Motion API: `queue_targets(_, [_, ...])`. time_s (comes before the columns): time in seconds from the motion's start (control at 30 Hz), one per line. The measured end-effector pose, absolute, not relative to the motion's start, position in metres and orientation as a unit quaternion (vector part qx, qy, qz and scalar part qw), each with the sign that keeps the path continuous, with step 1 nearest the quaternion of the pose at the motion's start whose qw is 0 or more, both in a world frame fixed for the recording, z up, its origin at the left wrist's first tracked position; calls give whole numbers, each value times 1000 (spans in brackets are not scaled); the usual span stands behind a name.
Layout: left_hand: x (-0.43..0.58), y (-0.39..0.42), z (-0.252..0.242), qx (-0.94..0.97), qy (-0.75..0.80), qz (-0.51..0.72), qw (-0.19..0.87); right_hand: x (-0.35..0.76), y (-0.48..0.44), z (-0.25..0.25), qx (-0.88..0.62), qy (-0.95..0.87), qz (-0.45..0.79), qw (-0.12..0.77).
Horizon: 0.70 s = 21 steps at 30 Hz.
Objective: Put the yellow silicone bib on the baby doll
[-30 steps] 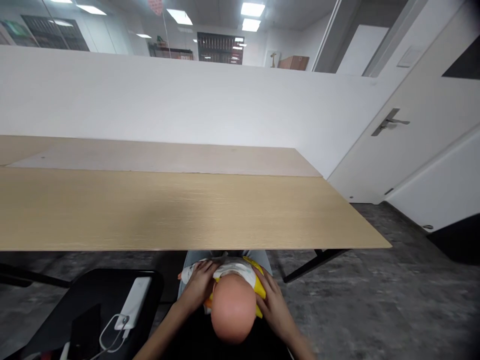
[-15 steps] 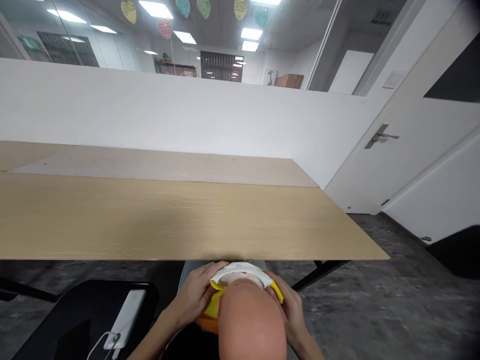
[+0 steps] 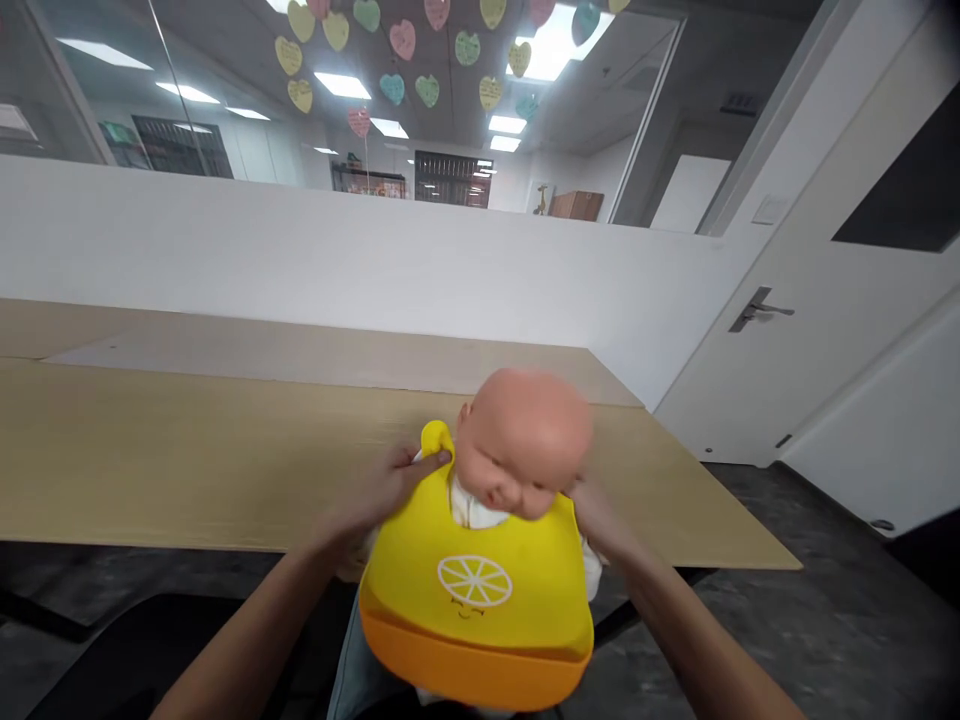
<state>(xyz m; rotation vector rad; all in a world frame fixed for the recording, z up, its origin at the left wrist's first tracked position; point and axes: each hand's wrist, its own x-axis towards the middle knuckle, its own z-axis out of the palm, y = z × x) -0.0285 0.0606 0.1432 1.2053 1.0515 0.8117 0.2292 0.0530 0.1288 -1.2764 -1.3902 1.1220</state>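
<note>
A bald baby doll [image 3: 523, 440] in white clothing is held up in front of me over the near edge of the wooden table [image 3: 187, 450]. It wears a yellow silicone bib [image 3: 475, 580] with a lemon-slice print and an orange catch pocket. My left hand [image 3: 382, 490] grips the doll's side by the bib's neck strap, fingers closed. My right hand [image 3: 596, 515] holds the doll's other side, mostly hidden behind the bib and blurred.
A white partition wall [image 3: 337, 260] runs behind the table. A white door with a lever handle [image 3: 761, 312] stands at the right. Paper hearts [image 3: 420, 50] hang from the ceiling. Grey floor [image 3: 825, 600] lies to the right; a black surface [image 3: 112, 660] sits at the lower left.
The doll was low in my lap with its back of the head toward me; both hands have lifted it to table height, face and bib now showing. The view tilted upward.
</note>
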Motion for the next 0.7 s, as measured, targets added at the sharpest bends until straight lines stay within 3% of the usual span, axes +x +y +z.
queue_targets(0.2, [-24, 119, 149, 582, 512, 359, 521, 228, 106, 142, -517, -551, 493, 432])
queue_targets(0.43, [-23, 179, 143, 694, 502, 297, 423, 232, 166, 134, -642, -703, 142, 272])
queue_targets(0.57, [-19, 211, 128, 748, 534, 237, 316, 229, 193, 126, -665, -730, 46, 148])
queue_targets(0.7, [-14, 237, 106, 766, 547, 220, 257, 225, 216, 109, -660, -747, -13, 80])
